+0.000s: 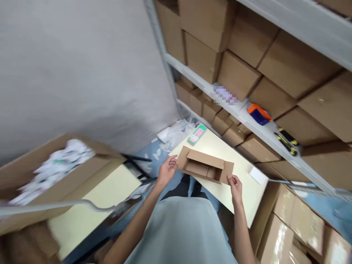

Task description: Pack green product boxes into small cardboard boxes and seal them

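An open cardboard box [205,157] is in front of me with its flaps folded outward and its inside showing, over the near edge of the pale table. At its left flap is my left hand [167,171], fingers loosely curled and apart, their tips by the flap's edge. My right hand [235,184] pinches the outer corner of the right flap between thumb and fingers. Inside the box, only bare cardboard walls and bottom show. Behind it on the table [247,198] lies a green and pink packet [197,134].
A white item [257,175] lies at the table's right. Shelves of cartons [239,73] rise behind, with an orange and blue tape dispenser [259,114] and yellow-black cutters [286,141] on a ledge. Left is a carton of white pieces [60,165]; lower right, a carton of taped boxes [298,220].
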Available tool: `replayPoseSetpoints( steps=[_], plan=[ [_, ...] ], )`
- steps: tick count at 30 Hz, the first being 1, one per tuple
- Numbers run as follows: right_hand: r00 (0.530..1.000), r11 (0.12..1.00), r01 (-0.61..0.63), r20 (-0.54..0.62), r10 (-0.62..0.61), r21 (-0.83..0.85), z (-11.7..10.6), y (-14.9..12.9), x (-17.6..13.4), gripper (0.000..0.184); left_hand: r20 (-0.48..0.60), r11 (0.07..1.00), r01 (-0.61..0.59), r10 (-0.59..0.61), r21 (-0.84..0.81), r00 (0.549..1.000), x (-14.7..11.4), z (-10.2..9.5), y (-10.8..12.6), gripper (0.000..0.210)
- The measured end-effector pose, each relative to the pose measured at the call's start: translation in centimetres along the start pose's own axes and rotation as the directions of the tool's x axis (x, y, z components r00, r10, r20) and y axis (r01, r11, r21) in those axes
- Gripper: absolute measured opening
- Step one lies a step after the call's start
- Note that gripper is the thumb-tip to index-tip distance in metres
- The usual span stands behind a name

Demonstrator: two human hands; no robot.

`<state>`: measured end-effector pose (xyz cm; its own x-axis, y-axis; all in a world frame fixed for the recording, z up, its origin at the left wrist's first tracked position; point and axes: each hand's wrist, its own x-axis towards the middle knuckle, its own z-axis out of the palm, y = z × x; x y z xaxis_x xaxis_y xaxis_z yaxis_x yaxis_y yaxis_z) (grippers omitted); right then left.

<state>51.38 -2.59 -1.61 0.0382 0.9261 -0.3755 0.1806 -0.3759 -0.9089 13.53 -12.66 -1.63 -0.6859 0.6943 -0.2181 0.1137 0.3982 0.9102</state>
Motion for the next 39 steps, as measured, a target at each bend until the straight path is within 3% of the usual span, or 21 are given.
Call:
replayPoseSetpoints(
  steps=[3, 6, 12, 19, 26, 29, 33, 39],
  plan=[
    [0.983, 1.0, -0.018, 0.183, 0.019, -0.008, 2.7, -0.7, 0.6, 0.062, -0.129, 0.992, 0.081, -0.092, -0.093, 0.987, -3.8, -5.2, -0.8, 0.054],
    [0.937, 1.0, -0.003, 0.35, 0.01, -0.02, 6.8, -2.0, 0.5, 0.06, -0.284, 0.983, 0.134, -0.164, -0.124, 0.945, -8.2, -10.3, -1.9, 0.055],
    [0.766, 0.996, 0.083, 0.641, -0.046, -0.027, 16.7, -4.2, -2.7, 0.061, -0.581, 0.971, 0.184, -0.24, -0.155, 0.777, -16.5, -17.6, -4.6, 0.057],
    [0.57, 0.982, 0.183, 0.819, -0.062, -0.053, 27.7, -3.4, -9.5, 0.058, -0.768, 0.95, 0.259, -0.295, -0.173, 0.568, -23.0, -23.5, -9.5, 0.059],
    [0.488, 0.951, 0.308, 0.864, -0.125, -0.037, 37.3, -1.4, -16.8, 0.053, -0.824, 0.927, 0.303, -0.344, -0.221, 0.451, -25.4, -29.9, -16.0, 0.047],
    [0.482, 0.929, 0.363, 0.868, -0.117, -0.076, 41.0, -0.9, -18.6, 0.056, -0.807, 0.925, 0.281, -0.365, -0.257, 0.464, -24.8, -32.8, -18.3, 0.047],
    [0.519, 0.9, 0.413, 0.848, -0.107, -0.139, 45.0, -0.1, -20.1, 0.059, -0.769, 0.938, 0.256, -0.338, -0.232, 0.543, -23.4, -36.0, -20.0, 0.045],
    [0.588, 0.875, 0.437, 0.803, -0.101, -0.21, 47.5, 0.3, -20.8, 0.061, -0.725, 0.941, 0.286, -0.323, -0.179, 0.608, -21.7, -39.0, -20.8, 0.042]
  ],
)
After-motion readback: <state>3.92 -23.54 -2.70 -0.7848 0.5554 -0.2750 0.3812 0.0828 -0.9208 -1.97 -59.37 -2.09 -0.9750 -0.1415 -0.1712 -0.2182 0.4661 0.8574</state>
